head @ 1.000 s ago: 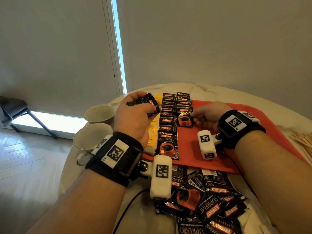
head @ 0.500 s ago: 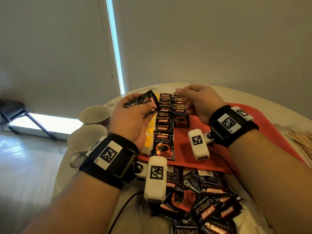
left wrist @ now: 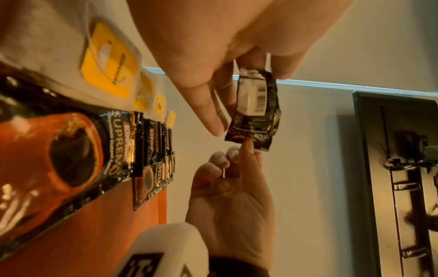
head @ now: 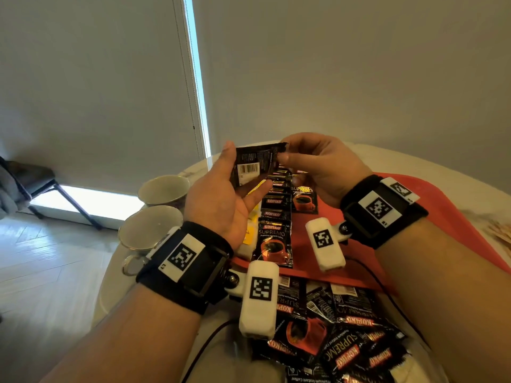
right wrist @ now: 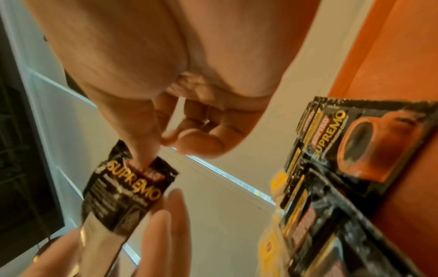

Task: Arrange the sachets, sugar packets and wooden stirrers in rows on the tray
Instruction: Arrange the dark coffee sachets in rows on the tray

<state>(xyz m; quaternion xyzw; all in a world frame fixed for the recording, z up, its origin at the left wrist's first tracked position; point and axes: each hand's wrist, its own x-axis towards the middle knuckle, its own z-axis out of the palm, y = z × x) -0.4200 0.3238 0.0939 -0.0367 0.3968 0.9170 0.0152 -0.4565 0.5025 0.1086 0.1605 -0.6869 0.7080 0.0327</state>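
My left hand [head: 235,175] is turned palm up above the table's far left and holds a black coffee sachet [head: 257,161], barcode side toward me. My right hand [head: 284,153] pinches that sachet's top right corner. In the left wrist view the sachet [left wrist: 255,108] hangs between both hands. In the right wrist view its printed face [right wrist: 123,196] shows. On the red tray [head: 456,205] lie a long row of sachets [head: 276,217], a shorter second row [head: 302,194] and yellow-tagged packets [head: 250,230] along the left edge.
A loose pile of sachets [head: 345,344] lies on the table in front of the tray. Two cups [head: 163,189] [head: 150,228] stand to the left. Wooden stirrers [head: 497,233] lie at the far right. A cable [head: 210,335] runs across the near table.
My right hand has left the second row on the tray and risen to the sachet in my left hand. The left hand has lifted and turned its palm toward me.
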